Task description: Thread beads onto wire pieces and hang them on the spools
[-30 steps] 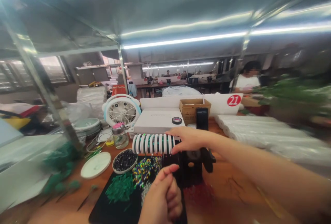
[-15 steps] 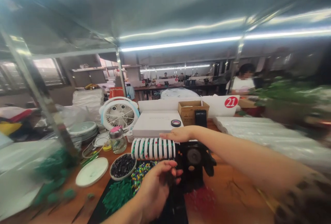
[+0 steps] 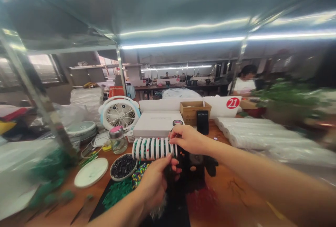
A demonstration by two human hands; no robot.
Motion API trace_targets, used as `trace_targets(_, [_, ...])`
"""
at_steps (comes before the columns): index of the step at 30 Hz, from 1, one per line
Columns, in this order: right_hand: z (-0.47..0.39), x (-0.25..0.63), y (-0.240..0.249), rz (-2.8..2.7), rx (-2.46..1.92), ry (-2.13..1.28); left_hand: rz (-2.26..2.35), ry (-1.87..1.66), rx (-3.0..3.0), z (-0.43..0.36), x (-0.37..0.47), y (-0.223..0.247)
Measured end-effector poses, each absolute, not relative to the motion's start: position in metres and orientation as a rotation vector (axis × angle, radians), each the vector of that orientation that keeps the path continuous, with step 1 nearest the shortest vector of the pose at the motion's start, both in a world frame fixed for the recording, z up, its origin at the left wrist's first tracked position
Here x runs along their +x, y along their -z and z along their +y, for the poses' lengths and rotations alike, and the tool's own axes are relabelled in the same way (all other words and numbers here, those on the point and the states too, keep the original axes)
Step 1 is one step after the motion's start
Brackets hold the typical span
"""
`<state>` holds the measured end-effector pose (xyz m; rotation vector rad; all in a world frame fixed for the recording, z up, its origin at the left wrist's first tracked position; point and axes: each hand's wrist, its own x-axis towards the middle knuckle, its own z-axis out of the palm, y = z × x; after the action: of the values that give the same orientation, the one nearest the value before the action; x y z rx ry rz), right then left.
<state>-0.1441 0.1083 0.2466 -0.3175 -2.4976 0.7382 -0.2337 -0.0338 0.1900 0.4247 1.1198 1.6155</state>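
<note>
A row of white discs (image 3: 153,149), with green strands or beads and a few red bits between them, lies sideways at the middle of the table. My right hand (image 3: 187,137) reaches over its right end, thumb and fingers pinched close against the last discs. My left hand (image 3: 154,176) is below that end, its thumb tip touching the lower edge and its fingers curled in. Whatever either hand pinches is too small to make out. Pale wispy strands (image 3: 159,209) hang under my left hand. A black machine (image 3: 196,167) stands right of the row, partly behind my right hand.
Left of my hands are a bowl of black pieces (image 3: 123,167), coloured beads (image 3: 140,174), green pieces (image 3: 118,193) and a white lid (image 3: 91,172). Behind stand a glass jar (image 3: 118,141), a fan (image 3: 120,113), a white box (image 3: 154,123) and plastic-wrapped rolls (image 3: 252,132). A person (image 3: 244,83) sits far right.
My right hand has drawn back from beyond the row and bent its fingers onto its right end. My left hand has risen slightly, its thumb now against the discs.
</note>
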Motion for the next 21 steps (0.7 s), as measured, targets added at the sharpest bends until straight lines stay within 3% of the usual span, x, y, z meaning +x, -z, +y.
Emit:
trace_targets(7, [0.102, -0.145, -0.236, -2.505, -0.201, -0.513, 1.233, -1.540, 0.454, -0.036, -0.233, -0.197])
trace_targets(21, [0.099, -0.149, -0.235, -2.418, -0.255, -0.420, 1.244, -1.567, 0.448, -0.033, -0.231, -0.200])
